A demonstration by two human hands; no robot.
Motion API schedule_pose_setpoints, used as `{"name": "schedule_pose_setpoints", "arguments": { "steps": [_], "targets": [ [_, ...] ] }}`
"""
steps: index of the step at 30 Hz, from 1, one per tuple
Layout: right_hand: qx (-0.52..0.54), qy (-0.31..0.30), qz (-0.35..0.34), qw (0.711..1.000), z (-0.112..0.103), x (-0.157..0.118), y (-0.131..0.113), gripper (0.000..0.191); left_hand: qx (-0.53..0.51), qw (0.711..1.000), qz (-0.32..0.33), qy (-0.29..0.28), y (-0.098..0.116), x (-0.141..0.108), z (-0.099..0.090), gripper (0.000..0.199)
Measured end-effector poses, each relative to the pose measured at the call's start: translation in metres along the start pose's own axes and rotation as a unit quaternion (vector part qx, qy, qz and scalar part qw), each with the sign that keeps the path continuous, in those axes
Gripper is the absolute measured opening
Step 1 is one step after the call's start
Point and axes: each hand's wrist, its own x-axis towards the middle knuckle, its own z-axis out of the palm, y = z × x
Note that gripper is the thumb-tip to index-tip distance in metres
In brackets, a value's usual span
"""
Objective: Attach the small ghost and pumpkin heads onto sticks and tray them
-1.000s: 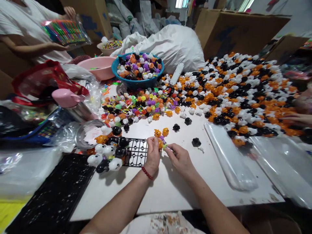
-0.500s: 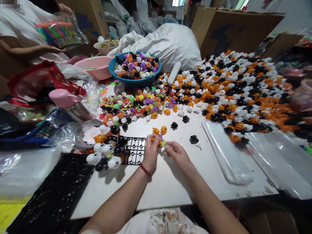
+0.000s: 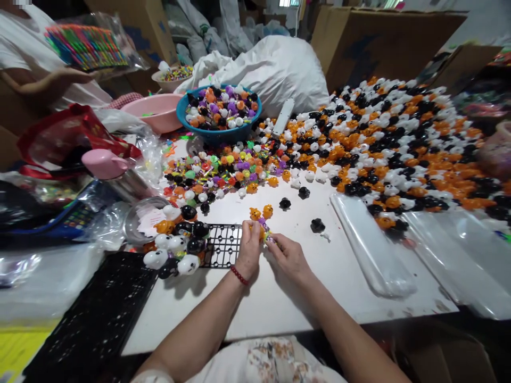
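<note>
My left hand (image 3: 249,247), with a red bead bracelet at the wrist, pinches a small bunch of orange-headed pieces (image 3: 261,214) with purple and green parts. The fingers of my right hand (image 3: 290,257) close on the lower end of the same bunch. Left of my hands, a black grid rack (image 3: 223,244) lies on the white table (image 3: 279,314), with white, black and orange figure heads (image 3: 175,243) at its left part. Several loose black pieces (image 3: 318,225) lie to the right beyond my hands.
Clear plastic bags (image 3: 369,250) lie at the right. A large heap of orange, white and black pieces (image 3: 399,143) covers the back right. A blue basin (image 3: 219,135), pink basin (image 3: 159,114) and pink-lidded flask (image 3: 104,164) stand back left. Another person's hand (image 3: 66,80) is under a bagged bundle.
My right hand has shifted slightly left, closer against the bunch. At the upper left, the other person's bagged bundle and hand have moved a little left.
</note>
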Motion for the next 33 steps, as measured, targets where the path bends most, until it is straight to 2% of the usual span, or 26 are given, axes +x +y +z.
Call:
{"name": "schedule_pose_setpoints", "arguments": {
  "steps": [4,7,10,14,18,22,25,27,29,30,31,33],
  "targets": [
    [0.113,-0.007,0.051,0.992,-0.018,-0.001,0.002,0.039,-0.070,0.996,0.036,-0.042,0.009,0.000,0.001,0.035],
    [0.151,0.011,0.045,0.987,-0.029,-0.005,0.005,0.039,-0.117,0.989,0.031,-0.082,0.016,-0.002,0.001,0.043],
    [0.133,0.019,0.027,0.991,-0.034,-0.013,0.004,0.035,-0.160,0.981,0.000,-0.113,0.021,-0.005,0.002,0.047],
    [0.049,0.033,-0.001,0.998,-0.037,-0.023,-0.005,0.029,-0.192,0.971,-0.043,-0.137,0.025,-0.010,0.005,0.047],
    [0.000,0.020,-0.028,0.999,-0.036,-0.032,-0.016,0.028,-0.182,0.974,-0.058,-0.122,0.029,-0.016,0.005,0.042],
    [0.010,0.042,-0.005,0.999,-0.032,-0.037,-0.021,0.029,-0.188,0.978,-0.060,-0.063,0.032,-0.029,-0.002,0.042],
    [0.072,0.066,0.010,0.995,-0.029,-0.029,-0.024,0.028,-0.155,0.981,-0.112,-0.018,0.040,-0.049,-0.013,0.036],
    [0.111,0.077,0.006,0.991,-0.027,-0.017,-0.028,0.031,-0.094,0.981,-0.164,-0.032,0.055,-0.066,-0.026,0.033],
    [0.143,0.076,-0.001,0.987,-0.022,-0.002,-0.037,0.033,-0.009,0.981,-0.176,-0.078,0.079,-0.080,-0.044,0.040],
    [0.157,0.071,-0.006,0.985,-0.019,0.007,-0.042,0.033,0.034,0.984,-0.153,-0.081,0.092,-0.084,-0.054,0.045],
    [0.170,0.063,-0.013,0.983,-0.015,0.015,-0.047,0.034,0.078,0.989,-0.108,-0.060,0.106,-0.085,-0.066,0.047],
    [0.175,0.041,-0.031,0.983,-0.005,0.033,-0.059,0.032,0.174,0.984,0.017,0.025,0.132,-0.078,-0.091,0.047]
  ]
}}
